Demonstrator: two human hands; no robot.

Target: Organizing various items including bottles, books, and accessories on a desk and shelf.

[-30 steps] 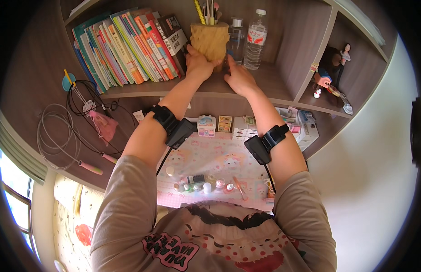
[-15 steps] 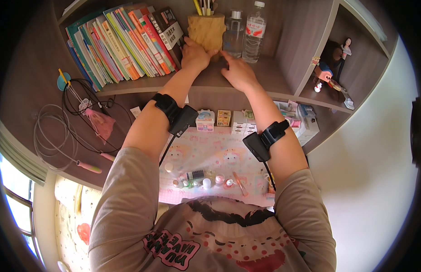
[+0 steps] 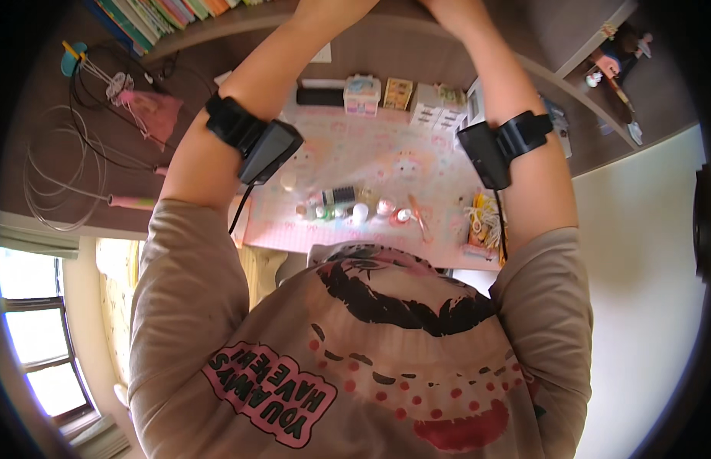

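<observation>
Both my arms reach up over the desk to the upper shelf (image 3: 405,29). My left hand (image 3: 341,8) shows only its wrist and back at the top edge, with its fingers out of view. My right hand (image 3: 453,11) is cut off there too, a short way to the right, so its fingers are hidden. Whatever either hand touches lies beyond the picture. Nearest to my left hand in view is the row of books (image 3: 172,14) on that shelf, seen only by its lower ends.
Below lies a desk with a pink patterned cover (image 3: 336,157). On it stand several small bottles (image 3: 385,206), a small drawer box (image 3: 430,115) and a box of cotton swabs (image 3: 481,229). Cables and a pink pouch (image 3: 151,115) hang at left; figurines (image 3: 609,65) sit at right.
The view has tipped down toward my body. The wooden pen holder my hands were at, and the two clear bottles beside it, have left the picture. My hands now sit at its top edge.
</observation>
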